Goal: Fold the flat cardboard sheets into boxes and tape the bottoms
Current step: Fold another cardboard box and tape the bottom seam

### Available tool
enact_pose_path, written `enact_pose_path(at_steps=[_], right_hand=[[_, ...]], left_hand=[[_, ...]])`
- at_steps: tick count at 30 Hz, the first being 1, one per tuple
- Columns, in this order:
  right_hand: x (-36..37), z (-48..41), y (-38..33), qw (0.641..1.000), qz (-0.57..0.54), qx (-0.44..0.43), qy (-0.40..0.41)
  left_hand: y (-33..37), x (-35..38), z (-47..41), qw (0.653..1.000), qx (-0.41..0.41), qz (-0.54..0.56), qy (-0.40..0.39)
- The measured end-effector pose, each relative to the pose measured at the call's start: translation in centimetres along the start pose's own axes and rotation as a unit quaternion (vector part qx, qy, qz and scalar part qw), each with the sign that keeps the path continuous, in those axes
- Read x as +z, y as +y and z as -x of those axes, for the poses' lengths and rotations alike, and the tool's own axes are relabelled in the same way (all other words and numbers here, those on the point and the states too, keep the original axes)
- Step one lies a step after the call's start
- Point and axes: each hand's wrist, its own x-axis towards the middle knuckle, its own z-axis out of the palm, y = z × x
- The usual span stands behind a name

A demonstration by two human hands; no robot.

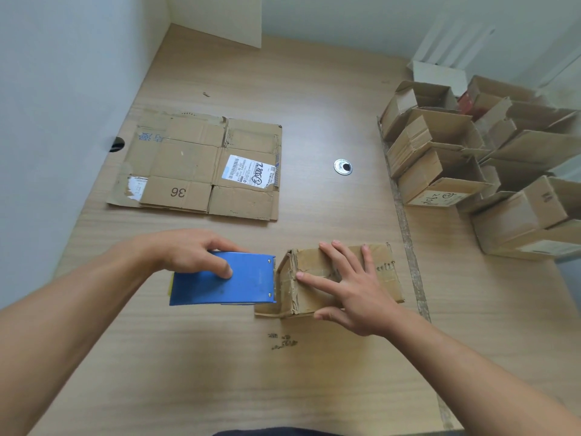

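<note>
Head view | left hand: fingers curled round blue tape dispenser | right hand: fingers straight, spread, pressing box on worktop | dispenser's front edge touches box end just beyond right fingertips; box's long axis runs rightward, likely the taping line.
</note>
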Motion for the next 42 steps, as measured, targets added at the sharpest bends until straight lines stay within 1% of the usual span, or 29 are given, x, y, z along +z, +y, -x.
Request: enact_pose_path(at_steps=[4, 7, 12, 17, 23, 24, 27, 28, 30, 32, 37, 40, 42], right_hand=[[0.1, 0.1, 0.0, 1.000, 0.006, -0.001, 0.005], [0.1, 0.0, -0.1, 1.000, 0.012, -0.005, 0.007], [0.1, 0.1, -0.1, 1.000, 0.015, -0.006, 0.005], [-0.1, 0.0, -0.2, 1.000, 0.005, -0.003, -0.008], [-0.3, 0.1, -0.3, 1.000, 0.005, 0.005, -0.026], [-0.4, 0.0, -0.3, 1.000, 0.003, 0.008, -0.028], [-0.7, -0.2, -0.3, 0.999, 0.002, 0.013, -0.034], [-0.8, -0.1, -0.3, 0.999, 0.000, 0.013, -0.041], [-1.0, 0.3, 0.1, 0.999, -0.006, 0.011, -0.053], [-1.1, 1.0, 0.5, 0.998, -0.015, 0.005, -0.057], [-2.1, 2.6, 0.0, 0.996, 0.008, 0.037, -0.081], [-2.5, 3.8, -0.7, 0.996, -0.022, 0.062, -0.058], [-2.2, 4.2, -1.2, 0.994, -0.065, 0.090, -0.019]], left_hand=[[0.7, -0.5, -0.5, 1.000, -0.002, -0.029, 0.006], [-0.1, -0.9, 0.1, 1.000, 0.015, -0.022, 0.000], [-1.3, -1.2, 1.5, 1.000, -0.001, -0.025, 0.014], [0.2, 1.7, -2.0, 0.989, -0.022, -0.127, 0.069], [3.5, 2.4, -3.4, 0.975, -0.037, -0.204, 0.075], [4.2, 2.5, -3.6, 0.969, -0.041, -0.229, 0.084], [5.9, 4.7, -4.6, 0.934, -0.065, -0.330, 0.116], [6.0, 5.8, -4.9, 0.934, -0.074, -0.328, 0.117], [5.5, 7.2, -5.2, 0.951, -0.087, -0.269, 0.123], [4.8, 7.4, -4.4, 0.958, -0.105, -0.221, 0.147], [3.4, 7.4, -1.1, 0.931, -0.178, -0.188, 0.259], [3.2, 8.5, 0.7, 0.920, -0.204, -0.142, 0.304], [3.4, 9.9, 1.6, 0.916, -0.206, -0.096, 0.330]])
